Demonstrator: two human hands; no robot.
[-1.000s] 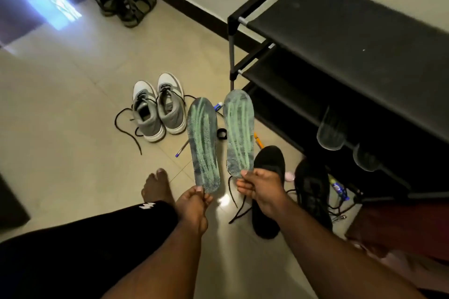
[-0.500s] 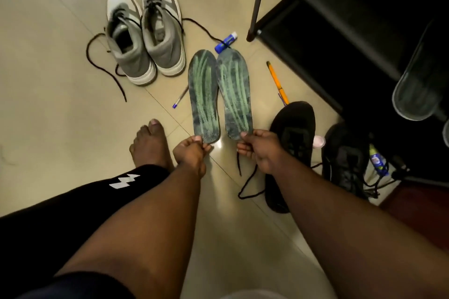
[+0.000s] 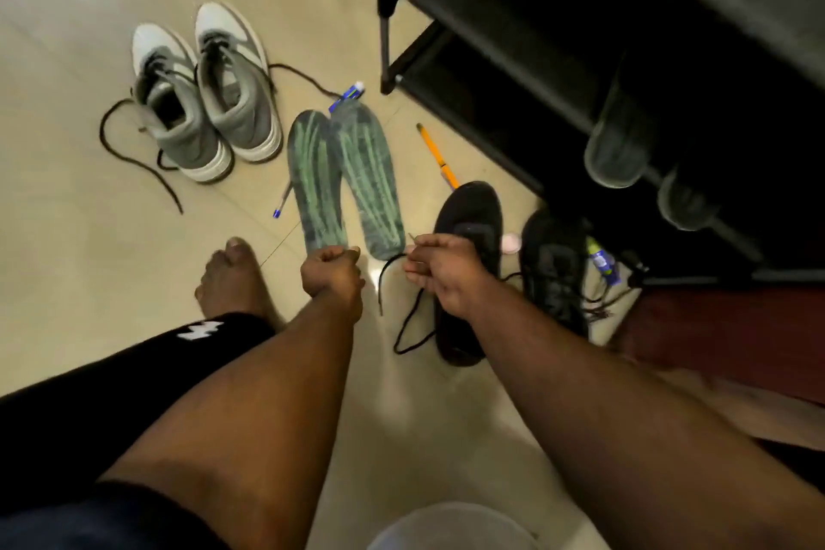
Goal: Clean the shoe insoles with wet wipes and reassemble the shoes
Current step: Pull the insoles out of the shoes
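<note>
Tiled floor point(image 3: 111, 281) in the head view held both black shoes point(image 3: 468, 263), insoles out. Left hand point(image 3: 332, 275) pinched the left insole point(image 3: 314, 183) at its heel; right hand point(image 3: 439, 270) pinched the right insole point(image 3: 368, 183) likewise. No wet wipes visible; wiping state unclear, reassembly not done.

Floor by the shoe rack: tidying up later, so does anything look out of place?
Yes. A yellow pencil, a blue pen and a small blue tube lie loose on the floor among the shoes, and the grey sneakers' dark laces trail out unthreaded.
</note>
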